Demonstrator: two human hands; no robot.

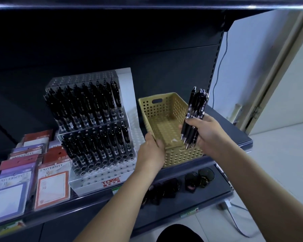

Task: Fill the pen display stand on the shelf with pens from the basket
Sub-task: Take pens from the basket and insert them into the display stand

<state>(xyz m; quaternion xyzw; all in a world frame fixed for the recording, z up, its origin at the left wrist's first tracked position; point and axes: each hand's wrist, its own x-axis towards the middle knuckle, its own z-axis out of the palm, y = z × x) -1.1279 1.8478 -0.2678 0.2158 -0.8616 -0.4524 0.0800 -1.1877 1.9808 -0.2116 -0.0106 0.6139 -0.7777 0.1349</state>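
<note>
The stand [98, 179] sits on the shelf [234, 131] at nine o'clock from the basket [182, 156], the two just beside each other; its two clear tiers are packed with black racked pens [87, 105] standing tilted back, and a few holes along the front row and right edge show bare. The left hand [151, 151] grips the basket's near-left corner, fingers curled over the rim; the basket is tan, perforated, with its handle slot at twelve o'clock. The right hand [205, 131] is closed round a bunch of pens [196, 105], tips down and clickers up, held over the basket's three o'clock wall. At eight o'clock from the stand lie packets of cards [51, 186] behind a clear lip; on the lower shelf, at six o'clock from the basket, lie sunglasses [199, 179].
</note>
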